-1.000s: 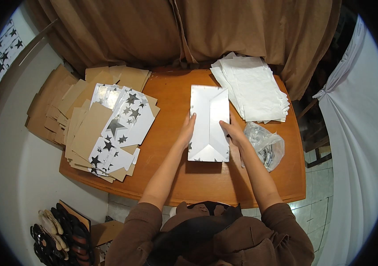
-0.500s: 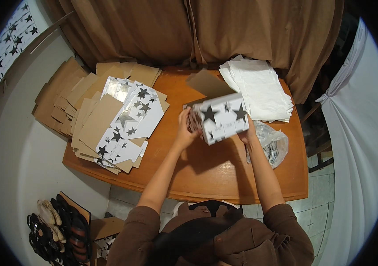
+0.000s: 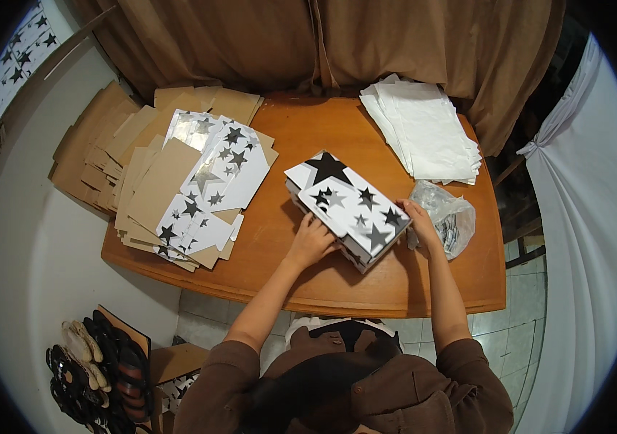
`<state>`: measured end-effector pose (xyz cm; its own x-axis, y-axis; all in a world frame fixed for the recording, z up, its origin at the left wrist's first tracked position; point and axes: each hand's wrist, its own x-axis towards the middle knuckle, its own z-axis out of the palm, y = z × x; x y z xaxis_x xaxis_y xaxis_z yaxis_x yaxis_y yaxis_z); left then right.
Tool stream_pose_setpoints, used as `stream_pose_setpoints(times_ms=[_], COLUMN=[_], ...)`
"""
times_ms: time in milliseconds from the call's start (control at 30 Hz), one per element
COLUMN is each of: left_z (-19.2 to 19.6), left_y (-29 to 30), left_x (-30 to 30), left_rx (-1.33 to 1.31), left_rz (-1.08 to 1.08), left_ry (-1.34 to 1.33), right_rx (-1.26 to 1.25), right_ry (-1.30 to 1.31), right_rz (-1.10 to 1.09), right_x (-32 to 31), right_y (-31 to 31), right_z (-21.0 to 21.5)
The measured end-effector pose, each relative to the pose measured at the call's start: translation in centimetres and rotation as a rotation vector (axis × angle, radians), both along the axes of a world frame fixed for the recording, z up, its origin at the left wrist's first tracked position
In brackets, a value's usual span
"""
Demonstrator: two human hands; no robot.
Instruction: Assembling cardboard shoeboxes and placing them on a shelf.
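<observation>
Box: star-printed white box (image 3: 348, 208) lies mid-table (image 3: 308, 130).
Left hand (image 3: 312, 242): you press its near-left side, fingers curled.
Right hand (image 3: 418, 220): you grip its right end, beside plastic bag (image 3: 447, 217).

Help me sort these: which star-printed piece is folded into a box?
The star-printed box between both hands at the table's middle; the others lie flat in the left pile.

Both forearms enter from the lower edge, bare below brown sleeves pushed to the elbows, converging forward. Left hand (image 3: 313, 241) lies palm down, fingers curled, knuckles up. Right hand (image 3: 418, 220) reaches slightly farther out, fingers extended and pressed flat, wrist straight. Hands held near each other, apart.
</observation>
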<state>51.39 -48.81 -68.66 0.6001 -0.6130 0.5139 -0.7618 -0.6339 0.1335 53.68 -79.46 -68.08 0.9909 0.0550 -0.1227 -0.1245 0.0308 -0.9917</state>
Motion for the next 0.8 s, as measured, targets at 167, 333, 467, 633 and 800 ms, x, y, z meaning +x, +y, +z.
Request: stream_pose_setpoints(times_ms=[167, 333, 467, 633, 800], left_z=[-1.3, -1.1, -0.8, 0.1, 1.4], left_y=[-1.8, -2.8, -2.9, -1.5, 0.9], left_x=[-1.7, -2.5, -3.2, -4.7, -4.6], left_rx=[-0.083, -0.086, -0.066, -0.028, -0.031], left_rz=[0.003, 0.052, 0.071, 0.044, -0.024], left_ry=[0.010, 0.032, 0.088, 0.156, 0.160], right_rx=[-0.232, -1.139, -1.013, -0.803, -0.805], right_ry=[-0.128, -0.445, -0.497, -0.293, -0.680], right_rz=[0.178, 0.491, 0.503, 0.211, -0.240], right_x=[-2.9, -5.0, -4.2, -2.2, 4.0], right_y=[2.6, 5.5, 5.9, 7.7, 9.1], right_z=[4.3, 6.4, 6.4, 10.8, 9.9])
